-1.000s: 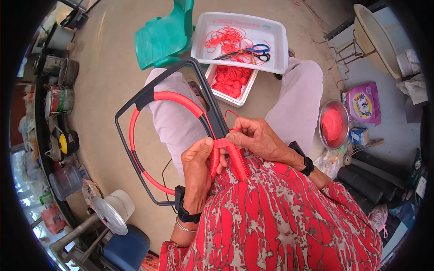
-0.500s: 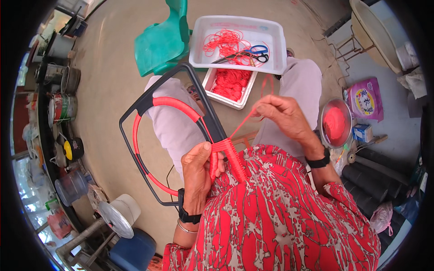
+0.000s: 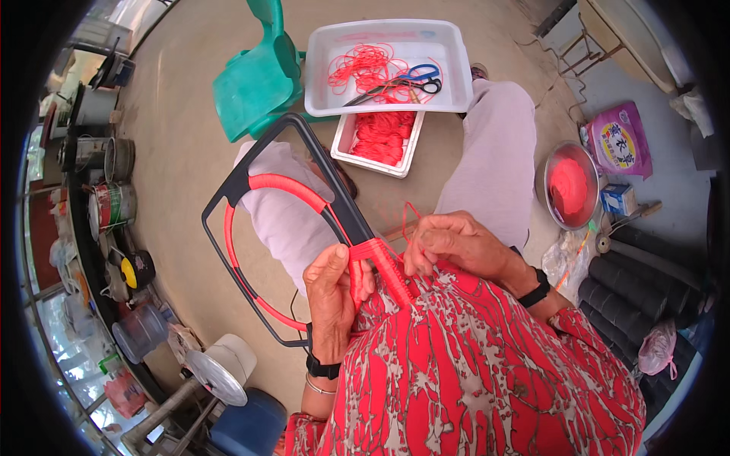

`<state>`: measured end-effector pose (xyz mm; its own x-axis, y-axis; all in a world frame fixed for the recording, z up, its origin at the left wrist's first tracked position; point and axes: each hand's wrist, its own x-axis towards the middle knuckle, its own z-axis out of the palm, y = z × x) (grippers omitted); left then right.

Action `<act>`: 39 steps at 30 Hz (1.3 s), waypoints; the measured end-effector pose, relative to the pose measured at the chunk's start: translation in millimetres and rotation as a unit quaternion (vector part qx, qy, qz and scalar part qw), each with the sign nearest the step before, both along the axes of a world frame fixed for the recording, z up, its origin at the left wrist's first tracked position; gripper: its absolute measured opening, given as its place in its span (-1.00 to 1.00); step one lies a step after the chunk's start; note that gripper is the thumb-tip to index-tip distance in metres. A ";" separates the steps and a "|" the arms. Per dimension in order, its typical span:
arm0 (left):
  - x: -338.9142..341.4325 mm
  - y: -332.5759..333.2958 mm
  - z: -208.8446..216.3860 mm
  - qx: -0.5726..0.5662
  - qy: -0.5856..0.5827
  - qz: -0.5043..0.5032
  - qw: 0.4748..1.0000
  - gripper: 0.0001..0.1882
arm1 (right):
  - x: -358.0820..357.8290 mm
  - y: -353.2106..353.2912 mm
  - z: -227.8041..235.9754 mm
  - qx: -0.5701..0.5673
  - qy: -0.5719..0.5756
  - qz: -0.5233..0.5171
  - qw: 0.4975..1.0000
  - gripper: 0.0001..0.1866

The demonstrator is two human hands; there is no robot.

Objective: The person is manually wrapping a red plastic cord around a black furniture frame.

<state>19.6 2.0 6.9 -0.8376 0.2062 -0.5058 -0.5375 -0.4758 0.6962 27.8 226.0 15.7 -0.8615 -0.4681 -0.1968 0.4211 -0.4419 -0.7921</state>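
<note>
We were wrapping red cord around a black frame.
Our left hand gripped the frame on our lap; our right hand pinched the cord beside it, needing another tight turn.

Matt black plastic frame wearing tight glossy red cord wrapping, smooth white plastic tray – slightly shiny – holding metal-bladed scissors, green moulded plastic chair looking smooth, printed cloth shirt draping soft
</note>
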 end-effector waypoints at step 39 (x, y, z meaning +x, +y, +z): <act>-3.7 -12.6 -12.4 0.083 0.001 0.048 0.995 -0.81 | 33.6 212.9 19.6 0.613 0.018 -0.035 0.789 -0.91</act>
<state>15.9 -10.7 -5.5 -0.8581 0.2067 -0.4701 -0.4836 -0.6333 0.6042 61.4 438.9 35.3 -0.8919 0.1037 -0.4402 0.3974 0.6441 -0.6536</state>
